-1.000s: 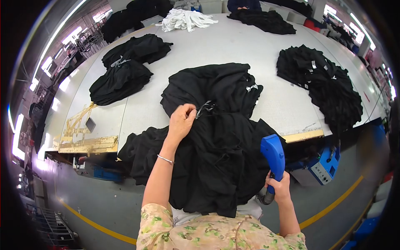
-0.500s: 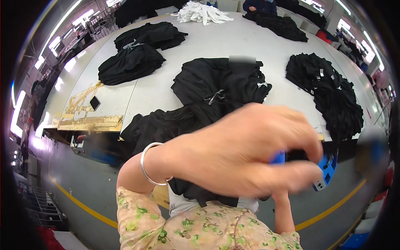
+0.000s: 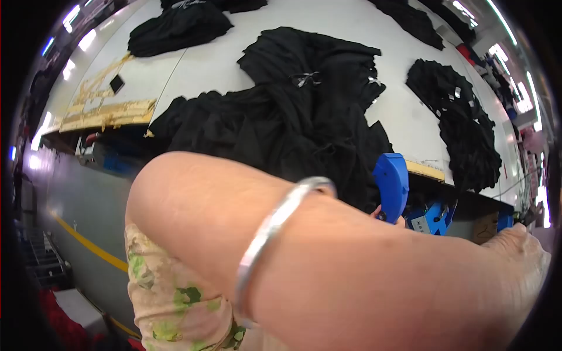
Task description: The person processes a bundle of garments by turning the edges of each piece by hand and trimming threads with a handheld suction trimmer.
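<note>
My left forearm, with a silver bangle, stretches close across the lower view. At the far right edge my left hand shows mainly its back, with the fingers hidden or cut off. Beyond the forearm, fingertips of my right hand show at the lower end of a blue curved plastic handheld tool, gripping it. The rest of that hand is covered by my left arm. Black garments with a drawstring lie spread at the table's near edge, just past my arm.
More black garments lie on the white table: a pile at the right and another at the far left. A small dark flat object lies near yellow tape. Blue equipment sits under the right edge.
My left arm has swung right and nearer the camera, its hand now at the right edge. The view has tilted down, and the blue tool shows more fully.
</note>
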Action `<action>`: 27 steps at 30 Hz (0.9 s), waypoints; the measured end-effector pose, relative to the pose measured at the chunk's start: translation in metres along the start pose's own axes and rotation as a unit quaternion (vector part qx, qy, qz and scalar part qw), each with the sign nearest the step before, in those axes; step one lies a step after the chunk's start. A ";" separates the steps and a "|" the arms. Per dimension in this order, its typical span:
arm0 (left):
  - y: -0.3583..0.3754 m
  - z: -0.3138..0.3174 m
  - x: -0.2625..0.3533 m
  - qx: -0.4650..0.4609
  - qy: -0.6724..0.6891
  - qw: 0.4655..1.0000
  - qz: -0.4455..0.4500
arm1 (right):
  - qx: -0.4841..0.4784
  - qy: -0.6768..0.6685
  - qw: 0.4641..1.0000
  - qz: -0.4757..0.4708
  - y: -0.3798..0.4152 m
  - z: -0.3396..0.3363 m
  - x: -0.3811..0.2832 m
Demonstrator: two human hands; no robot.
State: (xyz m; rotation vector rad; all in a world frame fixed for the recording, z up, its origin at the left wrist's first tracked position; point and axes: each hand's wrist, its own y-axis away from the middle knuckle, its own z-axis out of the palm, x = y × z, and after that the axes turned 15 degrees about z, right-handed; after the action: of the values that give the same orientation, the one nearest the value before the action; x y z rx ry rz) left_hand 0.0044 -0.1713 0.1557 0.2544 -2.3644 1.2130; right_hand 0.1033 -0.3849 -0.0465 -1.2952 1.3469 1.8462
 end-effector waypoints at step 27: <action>0.008 -0.019 0.000 -0.044 -0.041 0.998 -0.006 | -0.024 0.009 0.999 0.027 -0.002 0.010 -0.003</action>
State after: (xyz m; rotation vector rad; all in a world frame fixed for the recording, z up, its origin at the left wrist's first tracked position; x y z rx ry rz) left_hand 0.0076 -0.1516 0.1594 0.2940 -2.4749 1.1091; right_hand 0.1023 -0.3748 -0.0445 -1.3150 1.3668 1.9178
